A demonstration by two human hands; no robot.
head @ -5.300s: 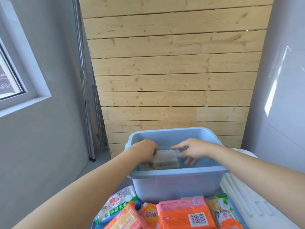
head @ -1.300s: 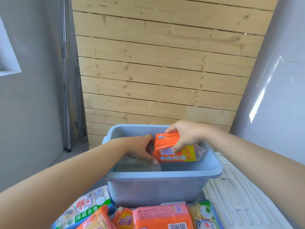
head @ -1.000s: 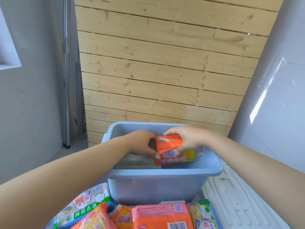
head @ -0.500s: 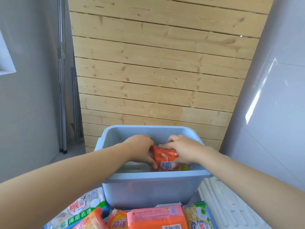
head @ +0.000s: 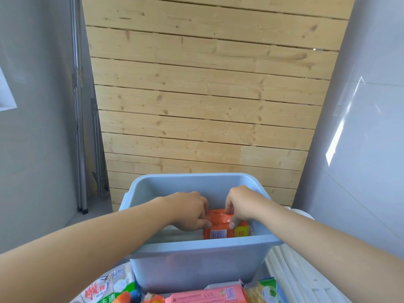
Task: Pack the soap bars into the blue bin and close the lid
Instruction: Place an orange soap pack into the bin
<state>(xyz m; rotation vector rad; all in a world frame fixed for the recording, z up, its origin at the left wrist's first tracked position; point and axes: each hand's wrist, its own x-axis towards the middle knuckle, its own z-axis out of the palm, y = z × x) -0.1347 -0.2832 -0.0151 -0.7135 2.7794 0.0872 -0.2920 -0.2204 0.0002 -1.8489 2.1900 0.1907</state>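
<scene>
The open blue bin [head: 196, 267] stands in front of me. Inside it, at the right near the front wall, sits an orange soap pack [head: 220, 228] with a barcode and a yellow patch. My left hand [head: 188, 211] grips its left end and my right hand [head: 240, 206] pinches its top right. A pale wrapped pack [head: 175, 234] lies in the bin to the left of it, partly hidden by my left hand. More soap packs lie in front of the bin: a green and white one [head: 109, 289], a pink one [head: 207, 295], a yellow-green one [head: 264, 291].
The white ribbed lid [head: 290, 272] lies to the right of the bin, under my right forearm. A wooden plank wall [head: 207, 106] rises behind the bin. Grey walls close both sides, with metal poles [head: 80, 127] leaning at the left.
Both hands have lowered the orange soap pack from above the rim down into the bin's right side. The pack now sits deep inside, still held by both hands.
</scene>
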